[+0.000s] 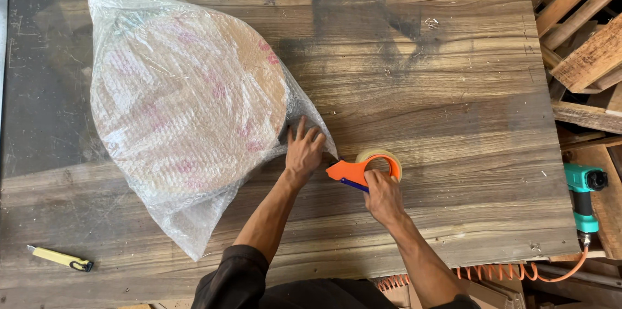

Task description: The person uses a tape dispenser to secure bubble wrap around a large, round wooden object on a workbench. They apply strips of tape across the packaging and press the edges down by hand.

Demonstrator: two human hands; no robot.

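Round brown disc in clear bubble wrap (188, 108) lies bagged; left hand (303, 150) flat, pressing wrap edge; right hand (383, 195) clenched on orange tape dispenser (363, 170) at near-right edge; sealing judged barely begun.

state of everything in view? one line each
left hand: flat, pressing the wrap edge
right hand: gripping the tape dispenser
tape dispenser: orange, roll loaded, nose at the wrap edge
bubble-wrapped round board: lying flat, wrap loose at lower end
utility knife: yellow, lying untouched
air tool: teal, idle, orange hose attached
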